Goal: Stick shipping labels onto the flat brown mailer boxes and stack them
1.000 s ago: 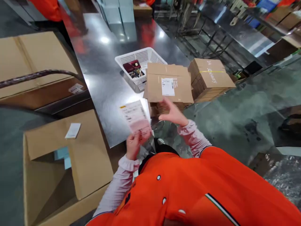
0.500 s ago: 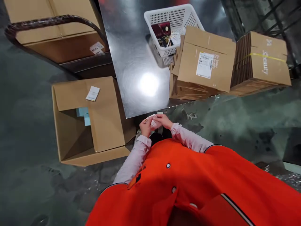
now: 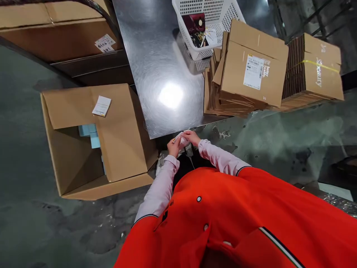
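Now both hands meet close to the body, just below the near edge of the metal tabletop (image 3: 156, 56). The left hand (image 3: 174, 147) and the right hand (image 3: 192, 137) are closed together around a small crumpled paper slip (image 3: 182, 140), pinkish and white, and the fingers of both pinch it from the two sides. The slip looks very light and soft, so I judge it needs almost no force; it can tear or slide out easily, and the best place to hold it is at the edges with the fingertips, as is done here. How it is folded I cannot tell, because the hands cover most of it. On the floor at the left stands an open cardboard box (image 3: 117, 141) with a small label (image 3: 102, 106) lying on its flap and light blue packs inside. On the tabletop a white plastic basket (image 3: 223, 15) holds some dark items, and beside it lies a stack of flat cartons (image 3: 251, 70) with a shipping label on top. Further right there is a strapped bundle of cartons (image 3: 315, 70).
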Action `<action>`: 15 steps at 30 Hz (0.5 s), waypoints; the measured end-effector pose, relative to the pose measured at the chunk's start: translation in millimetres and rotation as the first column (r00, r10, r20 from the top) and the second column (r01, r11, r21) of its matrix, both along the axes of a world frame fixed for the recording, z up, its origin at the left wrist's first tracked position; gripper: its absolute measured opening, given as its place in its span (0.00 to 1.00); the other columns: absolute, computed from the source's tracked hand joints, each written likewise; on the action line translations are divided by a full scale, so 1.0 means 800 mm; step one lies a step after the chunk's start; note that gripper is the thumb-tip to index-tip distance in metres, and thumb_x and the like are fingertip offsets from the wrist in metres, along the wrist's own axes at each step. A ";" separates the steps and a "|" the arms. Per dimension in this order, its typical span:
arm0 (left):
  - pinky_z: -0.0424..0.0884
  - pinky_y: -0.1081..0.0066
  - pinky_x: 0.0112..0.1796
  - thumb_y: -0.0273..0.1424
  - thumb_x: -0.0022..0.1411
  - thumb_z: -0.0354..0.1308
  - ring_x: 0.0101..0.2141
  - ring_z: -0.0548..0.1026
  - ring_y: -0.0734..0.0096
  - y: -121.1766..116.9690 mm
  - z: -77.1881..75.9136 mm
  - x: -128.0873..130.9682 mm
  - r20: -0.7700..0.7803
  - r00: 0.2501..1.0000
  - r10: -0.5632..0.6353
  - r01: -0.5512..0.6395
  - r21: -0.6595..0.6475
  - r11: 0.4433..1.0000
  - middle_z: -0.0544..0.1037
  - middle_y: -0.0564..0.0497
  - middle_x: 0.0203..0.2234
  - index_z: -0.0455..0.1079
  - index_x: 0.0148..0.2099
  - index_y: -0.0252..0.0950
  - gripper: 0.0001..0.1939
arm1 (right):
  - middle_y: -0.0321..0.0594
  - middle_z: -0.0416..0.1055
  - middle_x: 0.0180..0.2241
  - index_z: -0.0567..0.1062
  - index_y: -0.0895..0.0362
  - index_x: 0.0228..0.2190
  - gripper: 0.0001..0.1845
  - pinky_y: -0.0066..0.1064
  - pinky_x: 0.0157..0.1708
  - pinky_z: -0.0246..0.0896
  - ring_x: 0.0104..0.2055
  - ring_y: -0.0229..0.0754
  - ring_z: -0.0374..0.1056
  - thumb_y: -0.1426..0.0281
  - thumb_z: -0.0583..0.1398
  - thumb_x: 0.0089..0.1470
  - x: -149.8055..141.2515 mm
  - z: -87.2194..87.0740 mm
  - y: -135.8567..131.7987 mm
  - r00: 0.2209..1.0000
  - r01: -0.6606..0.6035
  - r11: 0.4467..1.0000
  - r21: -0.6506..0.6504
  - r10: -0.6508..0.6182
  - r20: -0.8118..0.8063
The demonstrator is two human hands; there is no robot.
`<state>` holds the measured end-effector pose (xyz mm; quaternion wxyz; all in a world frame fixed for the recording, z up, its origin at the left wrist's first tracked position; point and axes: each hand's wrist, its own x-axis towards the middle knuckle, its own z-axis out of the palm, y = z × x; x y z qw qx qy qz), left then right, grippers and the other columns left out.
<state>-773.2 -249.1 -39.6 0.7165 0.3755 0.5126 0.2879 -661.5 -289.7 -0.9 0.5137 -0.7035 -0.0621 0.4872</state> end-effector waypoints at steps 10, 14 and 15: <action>0.67 0.72 0.29 0.42 0.43 0.69 0.24 0.69 0.74 0.006 -0.019 0.020 -0.088 0.996 0.007 -0.009 -0.020 1.000 0.74 0.51 0.21 0.74 0.29 0.29 0.19 | 0.33 0.69 0.21 0.73 0.59 0.20 0.16 0.27 0.31 0.57 0.25 0.34 0.61 0.59 0.66 0.45 0.000 -0.032 0.011 0.975 0.074 0.985 -0.156 -0.038 0.221; 0.70 0.68 0.32 0.43 0.40 0.69 0.26 0.73 0.70 0.017 -0.004 0.008 -0.131 0.988 -0.087 0.088 -0.004 0.996 0.77 0.46 0.25 0.75 0.31 0.30 0.22 | 0.35 0.71 0.23 0.75 0.60 0.24 0.16 0.27 0.33 0.59 0.28 0.35 0.64 0.60 0.68 0.45 0.002 -0.024 0.012 0.978 0.056 0.980 -0.188 -0.015 0.210; 0.71 0.68 0.32 0.43 0.38 0.70 0.26 0.73 0.69 0.021 0.005 -0.002 -0.154 0.980 -0.129 0.133 0.018 0.991 0.77 0.45 0.25 0.75 0.30 0.30 0.22 | 0.35 0.72 0.25 0.75 0.60 0.26 0.15 0.27 0.34 0.60 0.29 0.35 0.65 0.60 0.68 0.45 0.009 -0.017 0.005 0.975 0.070 0.980 -0.188 -0.028 0.221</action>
